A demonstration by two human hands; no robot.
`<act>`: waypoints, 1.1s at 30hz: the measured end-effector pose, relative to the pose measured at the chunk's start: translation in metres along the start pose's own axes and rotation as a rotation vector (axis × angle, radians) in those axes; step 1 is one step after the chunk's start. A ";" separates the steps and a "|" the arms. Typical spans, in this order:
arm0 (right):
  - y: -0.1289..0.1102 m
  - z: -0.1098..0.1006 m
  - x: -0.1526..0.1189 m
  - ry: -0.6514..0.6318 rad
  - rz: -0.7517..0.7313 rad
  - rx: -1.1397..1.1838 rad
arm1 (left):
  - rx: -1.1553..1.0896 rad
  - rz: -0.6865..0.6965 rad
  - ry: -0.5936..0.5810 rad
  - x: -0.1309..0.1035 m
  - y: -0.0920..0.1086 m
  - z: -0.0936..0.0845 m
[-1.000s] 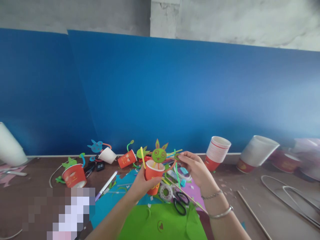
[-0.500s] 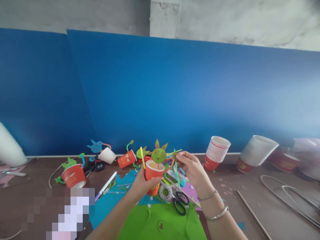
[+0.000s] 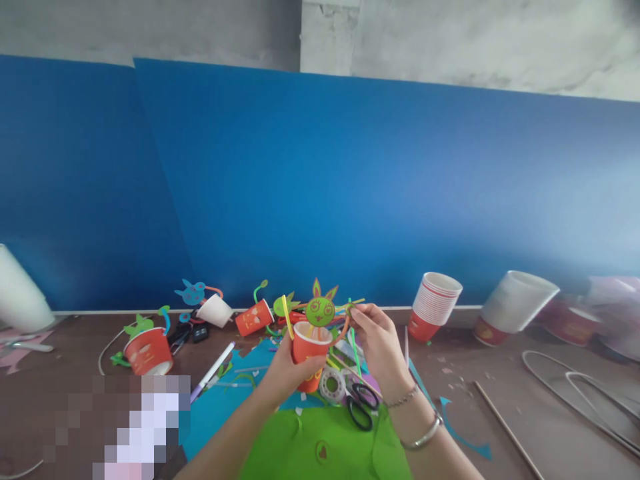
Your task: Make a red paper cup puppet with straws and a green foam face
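Note:
My left hand (image 3: 285, 373) is wrapped round a red paper cup (image 3: 311, 348) above the paper sheets. From the cup rises a green paper rabbit head (image 3: 321, 311) with pointed ears and a drawn face. A yellow straw (image 3: 287, 317) sticks up at its left rim. On the right side an orange straw (image 3: 342, 329) bends outward. At that straw's end, my right hand (image 3: 381, 340) pinches a small green paper piece (image 3: 349, 310) between thumb and fingers. Below the cup lie a white tape roll (image 3: 325, 387) and black-handled scissors (image 3: 359, 415).
A green paper sheet (image 3: 285, 453) and a blue one (image 3: 210, 417) cover the front. Decorated cups (image 3: 149, 352) stand left; a cup stack (image 3: 436, 300) and a wrapped stack (image 3: 520, 303) stand right. A wooden stick (image 3: 507, 427) and cables (image 3: 575, 393) lie right. A blue panel (image 3: 320, 187) closes the back.
The cup and my left hand have shifted slightly right. My right wrist and forearm have moved a little left, uncovering a curved blue paper scrap. Both grips are unchanged.

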State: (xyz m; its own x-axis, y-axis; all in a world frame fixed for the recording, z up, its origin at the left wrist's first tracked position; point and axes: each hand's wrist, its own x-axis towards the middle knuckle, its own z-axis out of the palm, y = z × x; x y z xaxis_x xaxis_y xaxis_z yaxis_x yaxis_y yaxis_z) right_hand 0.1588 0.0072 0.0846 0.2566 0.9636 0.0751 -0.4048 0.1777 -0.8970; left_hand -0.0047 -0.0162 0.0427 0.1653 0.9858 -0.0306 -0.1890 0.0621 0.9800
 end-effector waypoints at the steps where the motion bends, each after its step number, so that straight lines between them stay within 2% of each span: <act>1: -0.001 0.001 -0.001 -0.002 0.001 -0.002 | -0.002 0.007 0.002 0.000 0.000 0.000; 5: -0.005 0.004 -0.004 -0.051 0.032 -0.018 | -0.018 0.032 0.012 0.000 0.001 -0.001; 11: -0.004 -0.003 0.003 -0.095 0.129 -0.018 | -0.001 0.018 0.017 -0.001 0.001 0.000; 14: -0.001 -0.004 0.003 -0.035 0.064 -0.043 | -0.012 0.022 0.033 -0.002 0.002 0.002; 20: 0.005 0.001 -0.001 0.092 -0.172 -0.183 | -0.015 0.013 0.053 -0.004 0.002 0.005; 23: 0.009 0.000 0.000 0.111 -0.269 -0.323 | -0.028 0.027 0.060 -0.004 0.001 0.005; 26: 0.013 -0.005 0.003 0.074 -0.331 -0.514 | -0.068 0.043 0.090 -0.002 -0.002 0.003; 29: 0.012 -0.008 0.005 0.039 -0.346 -0.587 | -0.075 0.047 0.131 0.001 -0.004 0.001; 33: 0.005 -0.006 0.004 0.005 -0.219 -0.516 | -0.073 0.043 0.136 0.002 -0.005 0.000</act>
State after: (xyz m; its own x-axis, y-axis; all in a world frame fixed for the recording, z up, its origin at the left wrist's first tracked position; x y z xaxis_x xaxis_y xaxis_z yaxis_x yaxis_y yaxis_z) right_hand 0.1634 0.0110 0.0776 0.2911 0.9138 0.2832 0.1399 0.2521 -0.9575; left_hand -0.0034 -0.0145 0.0378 0.0236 0.9995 -0.0206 -0.2635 0.0261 0.9643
